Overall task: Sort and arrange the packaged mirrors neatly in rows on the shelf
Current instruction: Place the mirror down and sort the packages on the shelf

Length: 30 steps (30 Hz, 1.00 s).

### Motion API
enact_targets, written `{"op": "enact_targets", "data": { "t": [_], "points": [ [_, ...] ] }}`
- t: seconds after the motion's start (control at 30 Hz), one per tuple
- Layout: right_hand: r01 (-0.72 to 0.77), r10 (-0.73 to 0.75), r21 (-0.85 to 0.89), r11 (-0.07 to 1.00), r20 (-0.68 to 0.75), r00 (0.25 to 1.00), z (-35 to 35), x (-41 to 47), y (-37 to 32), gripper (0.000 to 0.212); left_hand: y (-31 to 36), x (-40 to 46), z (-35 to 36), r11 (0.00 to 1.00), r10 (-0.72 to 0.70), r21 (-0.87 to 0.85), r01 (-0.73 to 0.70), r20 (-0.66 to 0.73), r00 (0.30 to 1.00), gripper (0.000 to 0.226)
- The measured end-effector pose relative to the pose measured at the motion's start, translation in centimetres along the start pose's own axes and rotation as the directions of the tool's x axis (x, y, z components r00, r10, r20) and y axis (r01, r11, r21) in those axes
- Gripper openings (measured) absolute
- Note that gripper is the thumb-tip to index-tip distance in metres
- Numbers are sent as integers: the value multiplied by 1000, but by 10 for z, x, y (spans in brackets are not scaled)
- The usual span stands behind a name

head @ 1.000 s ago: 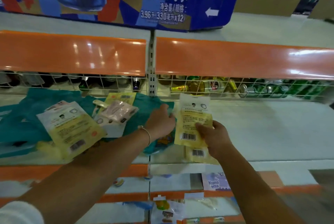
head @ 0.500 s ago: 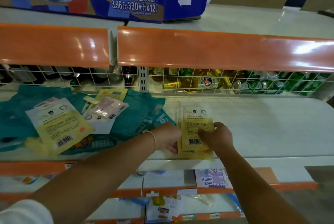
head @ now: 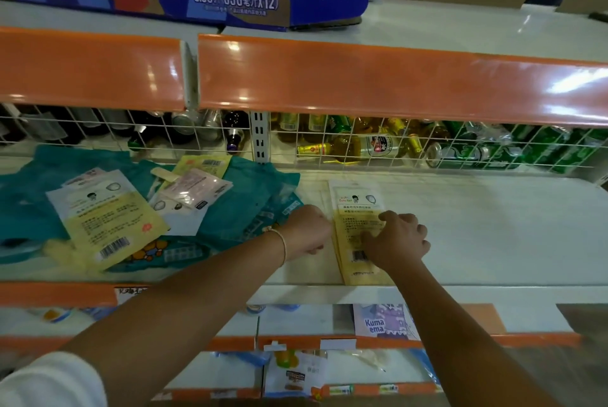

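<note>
the right hand (head: 396,240) presses curled fingers onto a yellow mirror packet (head: 357,209) lying flat on the white shelf (head: 493,225). the left hand (head: 307,230) sits loosely fisted against the packet's left edge — whether it pinches anything cannot be told. left of that hand, more packets (head: 108,222) lie jumbled on teal bags (head: 237,209). risk: the slick packet likely slides askew as the hands lift — or overhangs the front lip.
</note>
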State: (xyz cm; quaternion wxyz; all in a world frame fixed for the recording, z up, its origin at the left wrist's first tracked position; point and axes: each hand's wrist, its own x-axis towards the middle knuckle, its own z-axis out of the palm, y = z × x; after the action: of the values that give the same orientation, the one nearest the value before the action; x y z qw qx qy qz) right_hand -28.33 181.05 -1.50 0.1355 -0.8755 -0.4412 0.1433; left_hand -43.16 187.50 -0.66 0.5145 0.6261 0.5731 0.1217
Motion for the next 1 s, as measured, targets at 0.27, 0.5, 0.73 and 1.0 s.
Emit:
{"op": "enact_targets", "data": {
  "t": [0.27,0.5,0.73,1.0],
  "points": [
    [229,-224,155,961,-46,973,12,-8,-76,49,-18,-15,-76,971,237,101,-217,-283,929,22],
    [383,-382,173,908,-38,923,35,-30,-158,45,-71,-35,-159,984,173,116,-135,-453,875,21],
    [510,-539,297,807,19,842,70,-67,-240,38,-128,-70,-232,998,65,47,-46,-539,840,16],
    [561,-588,196,804,123,799,111,-102,-311,52,-175,-94,-299,993,-111,-28,112,-486,867,21]
  ]
}}
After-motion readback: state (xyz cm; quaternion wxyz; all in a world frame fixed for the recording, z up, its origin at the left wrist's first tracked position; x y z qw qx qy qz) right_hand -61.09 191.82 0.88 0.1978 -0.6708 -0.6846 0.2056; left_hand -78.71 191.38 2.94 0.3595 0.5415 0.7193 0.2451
